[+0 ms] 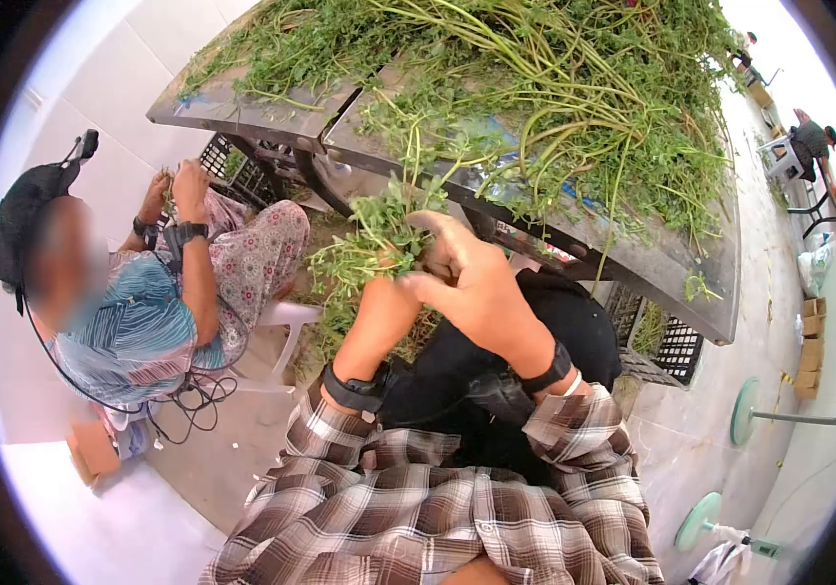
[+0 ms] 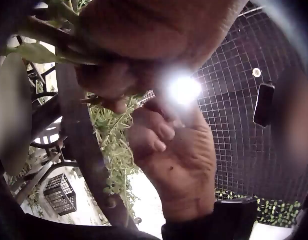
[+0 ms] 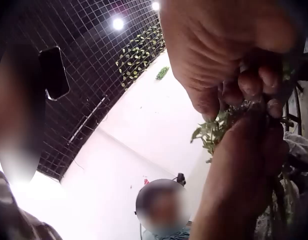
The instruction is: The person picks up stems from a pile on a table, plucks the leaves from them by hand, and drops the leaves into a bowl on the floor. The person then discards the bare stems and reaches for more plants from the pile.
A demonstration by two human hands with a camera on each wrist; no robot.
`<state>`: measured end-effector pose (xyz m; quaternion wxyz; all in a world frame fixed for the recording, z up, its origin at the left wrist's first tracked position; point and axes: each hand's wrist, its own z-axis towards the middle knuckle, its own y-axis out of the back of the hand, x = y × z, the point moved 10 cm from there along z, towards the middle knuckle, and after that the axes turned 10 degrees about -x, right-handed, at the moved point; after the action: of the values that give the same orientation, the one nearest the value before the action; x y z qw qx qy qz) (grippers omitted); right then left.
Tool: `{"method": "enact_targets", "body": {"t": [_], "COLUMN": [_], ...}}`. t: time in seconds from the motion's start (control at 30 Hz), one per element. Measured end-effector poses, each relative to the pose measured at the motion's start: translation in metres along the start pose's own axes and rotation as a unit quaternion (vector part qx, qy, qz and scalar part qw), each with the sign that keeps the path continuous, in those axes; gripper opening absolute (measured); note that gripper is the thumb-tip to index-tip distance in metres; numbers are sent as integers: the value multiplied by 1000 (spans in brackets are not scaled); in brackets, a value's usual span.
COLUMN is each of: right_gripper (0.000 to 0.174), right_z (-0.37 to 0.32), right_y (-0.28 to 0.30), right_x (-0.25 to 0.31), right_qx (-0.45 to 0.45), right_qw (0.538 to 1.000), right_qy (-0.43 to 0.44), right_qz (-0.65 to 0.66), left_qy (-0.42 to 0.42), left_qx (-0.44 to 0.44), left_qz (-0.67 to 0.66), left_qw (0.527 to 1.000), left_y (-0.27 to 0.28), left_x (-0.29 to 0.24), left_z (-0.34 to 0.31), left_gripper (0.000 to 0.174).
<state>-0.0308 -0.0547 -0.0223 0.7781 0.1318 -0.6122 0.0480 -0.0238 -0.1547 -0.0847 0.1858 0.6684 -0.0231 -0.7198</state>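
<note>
Both hands meet over the lap in the head view, at a bunch of leafy greens with small leaves and long pale stems. The left hand grips the bunch from below, its fingers largely hidden by leaves and by the other hand. From the right, the right hand reaches across with thumb and forefinger bent at the stems. Curled fingers of the right hand pinch the greens just above the left hand in the right wrist view. Stems stick out past the left hand in the left wrist view.
A dark table in front carries a large heap of the same greens. Black crates stand beneath it. At left a seated person handles greens, with cables beside them. Green-based fans stand at right.
</note>
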Motion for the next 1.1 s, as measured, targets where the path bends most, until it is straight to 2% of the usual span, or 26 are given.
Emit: {"method": "enact_targets", "body": {"t": [0.03,0.07,0.1,0.17,0.2,0.27,0.3,0.37,0.4,0.47,0.5,0.57,0.6,0.67,0.7,0.77,0.9,0.97,1.0,1.07,1.1], "right_gripper": [55,69,69,72,72,74,74,72,72,70,70,69,69,65,65,62,61,52,52,39,39], "right_z": [-1,-2,-2,-2,-3,-2,-2,-3,-3,-3,-2,-3,-3,-3,-2,-2,2,3,3,1,0], "right_y": [0,1,1,3,2,3,4,6,7,8,9,7,9,11,12,16,16,18,18,11,8], "right_x": [1,7,7,7,5,0,1,-1,-1,0,-2,1,2,-2,1,-15,-28,-24,-21,-11,-12], "right_qx": [-2,-13,-12,-26,-27,-35,-39,-45,-48,-48,-49,-41,-43,-35,-36,-18,-30,-63,-63,-35,-34], "right_qw": [997,995,995,980,981,972,971,966,966,966,966,963,963,963,963,963,975,981,981,999,999], "right_qy": [15,31,31,55,55,57,57,42,41,43,44,97,97,51,51,-61,-45,8,8,-3,-3], "right_qz": [-75,-99,-98,-187,-186,-227,-227,-251,-251,-249,-249,-249,-249,-261,-261,-262,-216,-182,-182,-1,0], "left_qy": [2,5,5,-79,-80,-246,-249,-171,-173,-257,-258,-299,-300,-252,-253,-193,-165,-151,-151,-189,-189], "left_qx": [32,37,36,12,12,-9,-7,19,21,-83,-82,-118,-118,-40,-39,-17,-12,53,53,-74,-75], "left_qz": [99,67,67,134,136,301,301,312,311,277,277,284,284,372,372,392,431,436,436,337,337], "left_qw": [995,997,997,988,987,921,921,935,934,922,922,903,903,893,892,899,887,886,886,919,919], "left_y": [-5,-8,-9,-7,-8,-16,-18,-21,-24,-14,-15,-14,-14,-25,-25,-25,-27,-35,-37,-18,-18], "left_x": [1,6,5,-13,-7,-12,-11,6,3,-28,-27,-31,-31,-17,-21,-20,-14,-8,-8,-29,-27], "left_z": [-2,-1,-3,-8,-8,-12,-11,-6,-5,-7,-6,-10,-11,-10,-11,-8,-4,-5,-5,-8,-10], "left_gripper": [27,28,28,30,30,37,37,37,37,28,28,22,22,20,20,17,15,12,12,11,11]}}
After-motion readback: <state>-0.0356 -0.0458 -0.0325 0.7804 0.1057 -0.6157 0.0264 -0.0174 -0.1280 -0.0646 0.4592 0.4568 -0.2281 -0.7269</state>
